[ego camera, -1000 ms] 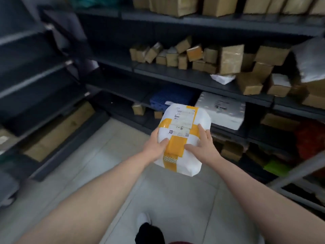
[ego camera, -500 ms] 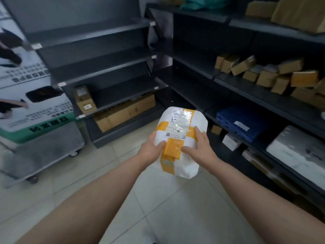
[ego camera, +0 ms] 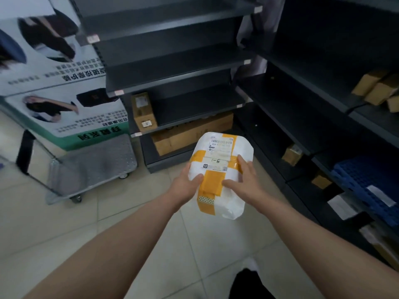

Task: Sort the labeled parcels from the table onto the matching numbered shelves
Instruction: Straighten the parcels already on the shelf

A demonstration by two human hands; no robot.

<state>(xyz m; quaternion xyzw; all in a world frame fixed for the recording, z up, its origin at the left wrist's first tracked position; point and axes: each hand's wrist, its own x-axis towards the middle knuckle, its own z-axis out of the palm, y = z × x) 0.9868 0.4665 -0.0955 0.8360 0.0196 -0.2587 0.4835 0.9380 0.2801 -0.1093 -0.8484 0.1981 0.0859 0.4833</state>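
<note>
Gripping pkg (ego camera: pixel 218 167) (taped), L hand (ego camera: pixel 185 186), R hand (ego camera: pixel 246 182)

You face a corner where two dark metal shelf units (ego camera: pixel 172 80) meet above a pale tiled floor (ego camera: pixel 64 234). On your left a grey flatbed trolley (ego camera: pixel 97 160) stands on the tiles, a printed poster (ego camera: pixel 54 83) resting on it with its text upside down. Cardboard boxes (ego camera: pixel 190 132) sit on the lower shelves, and a blue crate (ego camera: pixel 367 180) lies low on your right.
</note>
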